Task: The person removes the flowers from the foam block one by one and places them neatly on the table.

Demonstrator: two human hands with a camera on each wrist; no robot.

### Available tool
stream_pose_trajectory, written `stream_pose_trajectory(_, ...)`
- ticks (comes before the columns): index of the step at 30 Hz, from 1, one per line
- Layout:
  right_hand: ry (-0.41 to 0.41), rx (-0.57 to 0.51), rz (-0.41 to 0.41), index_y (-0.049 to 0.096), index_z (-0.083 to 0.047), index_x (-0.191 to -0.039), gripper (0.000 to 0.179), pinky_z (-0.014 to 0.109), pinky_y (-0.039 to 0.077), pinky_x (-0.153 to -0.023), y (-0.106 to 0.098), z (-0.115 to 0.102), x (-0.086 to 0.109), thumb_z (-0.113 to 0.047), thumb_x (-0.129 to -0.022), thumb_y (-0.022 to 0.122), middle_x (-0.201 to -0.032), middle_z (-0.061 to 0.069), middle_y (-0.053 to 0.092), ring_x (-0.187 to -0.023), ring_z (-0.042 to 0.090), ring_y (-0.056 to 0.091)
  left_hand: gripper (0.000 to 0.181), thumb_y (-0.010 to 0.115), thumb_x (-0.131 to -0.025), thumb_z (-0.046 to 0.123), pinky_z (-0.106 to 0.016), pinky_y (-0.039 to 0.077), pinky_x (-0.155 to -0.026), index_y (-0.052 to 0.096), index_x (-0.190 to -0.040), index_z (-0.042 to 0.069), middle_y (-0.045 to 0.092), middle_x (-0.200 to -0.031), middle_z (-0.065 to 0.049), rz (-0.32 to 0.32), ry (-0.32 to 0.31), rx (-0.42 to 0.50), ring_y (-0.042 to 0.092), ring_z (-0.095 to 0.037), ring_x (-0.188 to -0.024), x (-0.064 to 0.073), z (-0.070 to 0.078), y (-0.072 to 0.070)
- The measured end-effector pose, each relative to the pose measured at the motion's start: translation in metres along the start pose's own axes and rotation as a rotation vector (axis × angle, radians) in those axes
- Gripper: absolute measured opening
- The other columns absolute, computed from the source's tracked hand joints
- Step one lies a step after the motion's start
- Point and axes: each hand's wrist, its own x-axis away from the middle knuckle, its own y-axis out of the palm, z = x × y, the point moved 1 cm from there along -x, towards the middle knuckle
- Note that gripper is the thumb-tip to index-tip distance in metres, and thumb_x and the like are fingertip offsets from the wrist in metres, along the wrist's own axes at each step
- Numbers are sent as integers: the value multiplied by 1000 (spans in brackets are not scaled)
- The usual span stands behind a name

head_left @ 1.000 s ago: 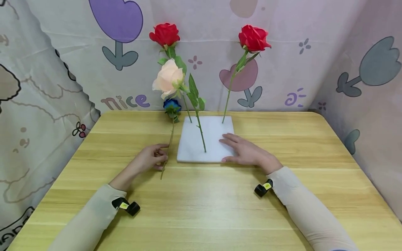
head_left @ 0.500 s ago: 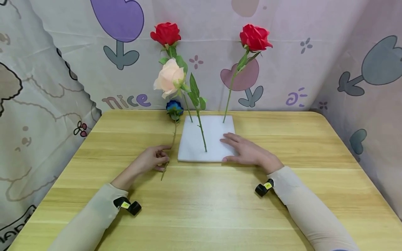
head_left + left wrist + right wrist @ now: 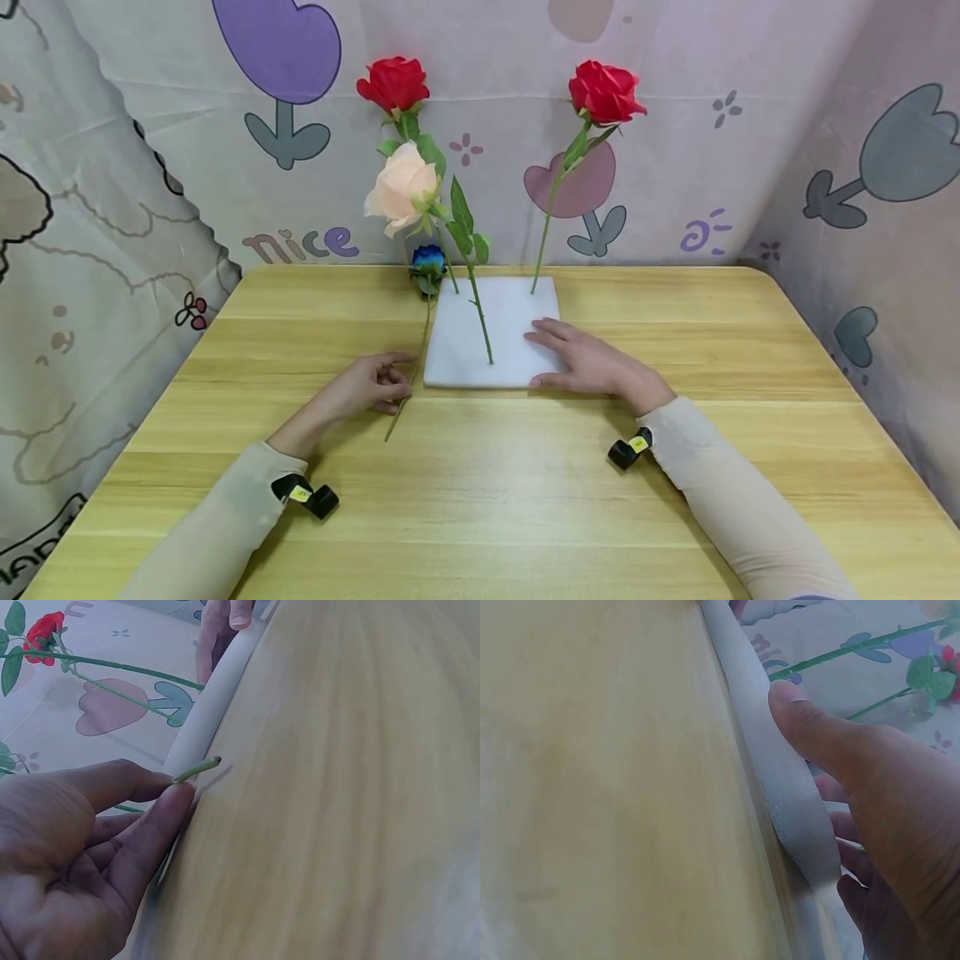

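Observation:
My left hand pinches the lower stem of a blue rose between thumb and forefinger, just left of a white foam board. In the left wrist view the stem's cut end pokes out past the fingertips. My right hand rests with spread fingers on the board's right side, its thumb along the front edge. Three roses stand in the board: a red rose at back left, another red rose at back right, and a peach rose whose stem enters near the front middle.
The board lies on a wooden table near its back edge. Behind it hangs a patterned curtain. The peach bloom leans left, overlapping the back-left stem in the head view and hanging above the blue bloom.
The blue rose's bloom has swung right, toward the board's back-left corner, so the stem tilts more. My left hand has shifted slightly right and toward me. The right hand has stayed put.

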Motion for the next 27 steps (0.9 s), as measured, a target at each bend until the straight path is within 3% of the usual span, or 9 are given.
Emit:
stream_pose_trajectory(15, -2, 3, 0, 31, -18, -154, 85, 44, 20, -118, -1, -2, 0, -68, -89, 54, -161, 9, 20, -147, 26, 16, 60, 69, -91, 3, -35, 61, -72, 41, -142, -9, 63, -99, -16, -9, 56, -12, 67, -23, -82, 1, -1, 2)
stream_pose_trajectory(27, 3, 5, -8, 30, -18, -155, 88, 45, 19, -118, 0, -2, 0, -71, -88, 51, -161, 9, 19, -147, 28, 15, 53, 64, -92, -2, -34, 61, -68, 43, -140, -10, 61, -94, -14, 65, -16, -32, 64, -21, -76, 2, 3, 3)
